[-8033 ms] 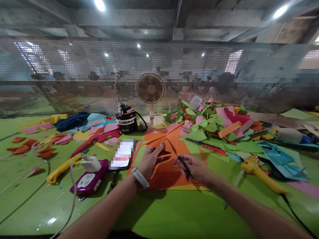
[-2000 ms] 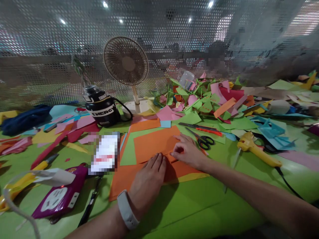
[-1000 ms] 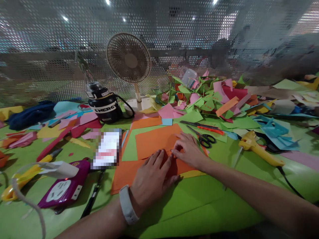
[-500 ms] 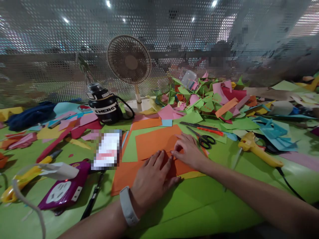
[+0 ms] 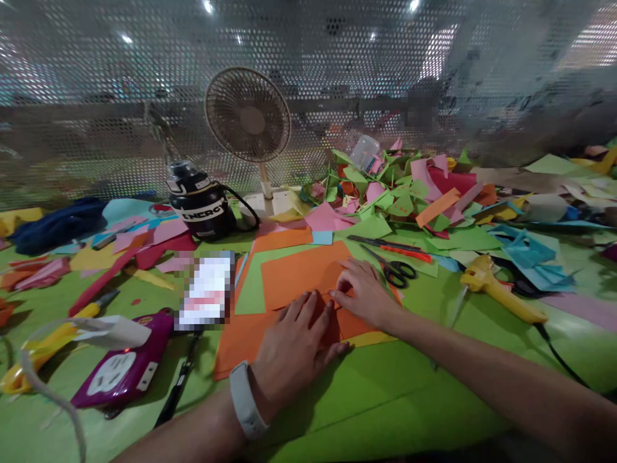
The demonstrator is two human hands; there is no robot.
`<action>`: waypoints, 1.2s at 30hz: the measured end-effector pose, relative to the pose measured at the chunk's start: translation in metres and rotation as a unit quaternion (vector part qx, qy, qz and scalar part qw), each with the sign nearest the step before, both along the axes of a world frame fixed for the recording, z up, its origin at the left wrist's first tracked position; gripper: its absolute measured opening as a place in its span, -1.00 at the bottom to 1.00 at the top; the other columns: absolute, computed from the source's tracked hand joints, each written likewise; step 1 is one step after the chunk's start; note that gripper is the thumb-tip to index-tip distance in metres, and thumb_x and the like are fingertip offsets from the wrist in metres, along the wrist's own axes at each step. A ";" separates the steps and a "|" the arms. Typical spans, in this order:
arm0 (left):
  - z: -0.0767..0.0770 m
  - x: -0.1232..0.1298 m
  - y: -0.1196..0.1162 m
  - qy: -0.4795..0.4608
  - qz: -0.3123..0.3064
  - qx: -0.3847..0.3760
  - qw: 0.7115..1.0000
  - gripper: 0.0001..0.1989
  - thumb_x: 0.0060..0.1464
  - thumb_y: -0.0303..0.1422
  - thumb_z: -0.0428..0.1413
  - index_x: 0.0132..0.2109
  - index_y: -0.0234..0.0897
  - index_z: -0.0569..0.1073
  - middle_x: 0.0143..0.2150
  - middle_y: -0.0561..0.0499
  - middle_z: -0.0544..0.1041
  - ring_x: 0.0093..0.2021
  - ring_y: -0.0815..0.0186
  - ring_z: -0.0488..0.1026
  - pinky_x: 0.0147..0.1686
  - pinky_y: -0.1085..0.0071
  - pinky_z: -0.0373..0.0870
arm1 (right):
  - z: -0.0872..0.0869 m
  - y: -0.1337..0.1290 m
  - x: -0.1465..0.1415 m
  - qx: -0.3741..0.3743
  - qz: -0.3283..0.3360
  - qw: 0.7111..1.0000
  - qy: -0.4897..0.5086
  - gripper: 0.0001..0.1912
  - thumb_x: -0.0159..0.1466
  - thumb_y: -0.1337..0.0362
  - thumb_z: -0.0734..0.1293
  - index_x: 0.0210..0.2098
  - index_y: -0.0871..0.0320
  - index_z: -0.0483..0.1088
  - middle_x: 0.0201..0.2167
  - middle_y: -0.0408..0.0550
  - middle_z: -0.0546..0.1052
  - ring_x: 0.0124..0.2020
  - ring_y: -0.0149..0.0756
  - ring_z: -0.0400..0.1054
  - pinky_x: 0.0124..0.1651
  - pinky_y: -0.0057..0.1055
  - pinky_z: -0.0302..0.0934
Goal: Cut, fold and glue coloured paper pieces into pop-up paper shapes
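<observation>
Several orange paper sheets (image 5: 299,276) lie overlapping on the green table, with green paper (image 5: 251,289) and a strip of yellow paper (image 5: 373,338) showing from under them. Palm down, my left hand (image 5: 299,341) rests on the orange paper with its fingers extended and pointing away from me. My right hand (image 5: 364,289) is just right of it, fingers curled, thumb and fingertips close together on the orange sheet. What its fingertips may pinch is too small to make out. Black-handled scissors (image 5: 399,272) lie right beside my right hand.
A red-and-black cutter (image 5: 405,251) lies behind the scissors. To the right is a yellow glue gun (image 5: 506,296). A phone (image 5: 206,290) and purple power strip (image 5: 126,363) lie left. Behind stand a black bottle (image 5: 205,206), a fan (image 5: 250,119) and a paper scrap heap (image 5: 400,186).
</observation>
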State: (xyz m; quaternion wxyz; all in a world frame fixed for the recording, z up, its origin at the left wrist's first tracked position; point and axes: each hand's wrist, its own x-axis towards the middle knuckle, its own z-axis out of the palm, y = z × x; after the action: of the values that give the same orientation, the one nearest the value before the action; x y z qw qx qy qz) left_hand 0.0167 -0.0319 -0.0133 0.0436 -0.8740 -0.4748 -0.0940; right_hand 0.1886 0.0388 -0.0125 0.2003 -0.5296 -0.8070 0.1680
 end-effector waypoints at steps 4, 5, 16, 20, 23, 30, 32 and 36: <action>-0.002 -0.001 0.000 -0.006 -0.001 0.009 1.000 -0.36 0.19 0.04 -0.23 0.15 -0.35 0.32 0.14 -0.30 0.35 0.12 -0.04 0.28 -0.03 0.03 0.36 | -0.001 -0.001 0.000 0.007 -0.001 1.000 -0.003 -0.90 0.18 0.24 0.33 -0.41 0.13 0.35 0.08 0.05 0.35 0.23 -0.08 0.05 0.19 -0.08 -0.07; -0.002 -0.001 0.000 -0.007 -0.002 0.011 1.000 -0.37 0.19 0.04 -0.23 0.14 -0.35 0.32 0.14 -0.30 0.35 0.12 -0.04 0.28 -0.03 0.03 0.36 | -0.002 -0.002 0.000 0.012 -0.001 1.000 -0.005 -0.90 0.19 0.23 0.33 -0.39 0.13 0.34 0.06 0.05 0.37 0.22 -0.07 0.05 0.18 -0.08 -0.06; 0.002 0.001 0.002 0.009 -0.005 -0.002 1.000 -0.40 0.15 0.03 -0.09 0.13 -0.33 0.35 0.14 -0.28 0.37 0.10 -0.04 0.31 -0.07 0.08 0.41 | 0.037 0.003 0.016 0.015 -0.037 0.995 0.095 -0.89 0.19 0.23 0.28 -0.34 0.12 0.29 -0.30 -0.06 0.49 -0.19 -0.22 0.36 -0.12 -0.28 0.20; 0.003 0.001 0.002 -0.007 -0.006 -0.005 1.000 -0.42 0.16 0.02 -0.10 0.11 -0.33 0.35 0.13 -0.25 0.38 0.11 -0.03 0.31 -0.04 0.08 0.40 | 0.053 0.002 0.018 -0.187 0.022 0.978 0.093 -0.83 0.17 0.18 0.28 -0.45 0.14 0.28 -0.58 -0.17 0.45 -0.57 -0.39 0.33 -0.52 -0.47 0.17; 0.002 0.001 0.002 -0.002 -0.002 -0.006 1.000 -0.42 0.15 0.01 -0.07 0.12 -0.33 0.34 0.12 -0.28 0.37 0.09 -0.05 0.32 -0.09 0.06 0.42 | 0.045 0.003 0.015 -0.264 0.050 0.960 0.076 -0.85 0.13 0.24 0.29 -0.51 0.16 0.28 -0.64 -0.19 0.42 -0.64 -0.43 0.31 -0.62 -0.53 0.13; 0.002 0.002 0.003 0.003 -0.004 -0.013 1.000 -0.44 0.14 -0.02 -0.04 0.14 -0.32 0.33 0.13 -0.29 0.35 0.10 -0.06 0.30 -0.09 0.05 0.42 | 0.038 0.007 0.009 -0.337 0.053 0.938 0.063 -0.86 0.11 0.34 0.29 -0.56 0.17 0.26 -0.75 -0.24 0.39 -0.75 -0.47 0.27 -0.66 -0.56 0.18; 0.002 0.002 0.003 0.004 -0.004 -0.017 1.000 -0.43 0.14 -0.01 -0.04 0.13 -0.34 0.34 0.13 -0.31 0.35 0.10 -0.08 0.30 -0.08 0.04 0.41 | 0.037 0.011 0.007 -0.387 0.055 0.919 0.057 -0.83 0.12 0.37 0.29 -0.59 0.18 0.25 -0.79 -0.25 0.38 -0.76 -0.48 0.27 -0.64 -0.57 0.20; 0.002 0.003 0.003 0.020 -0.001 -0.021 1.000 -0.39 0.14 0.01 -0.06 0.13 -0.39 0.35 0.14 -0.35 0.35 0.10 -0.11 0.31 -0.04 0.01 0.39 | 0.028 0.024 0.007 -0.466 0.061 0.878 0.090 -0.78 0.16 0.34 0.32 -0.58 0.20 0.25 -0.79 -0.24 0.41 -0.77 -0.49 0.29 -0.60 -0.58 0.22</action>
State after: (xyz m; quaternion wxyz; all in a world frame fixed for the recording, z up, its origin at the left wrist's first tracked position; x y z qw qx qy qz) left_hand 0.0198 -0.0285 -0.0115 0.0351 -0.8770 -0.4747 -0.0664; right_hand 0.1953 0.0628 0.0159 -0.0081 -0.4939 -0.6446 0.5835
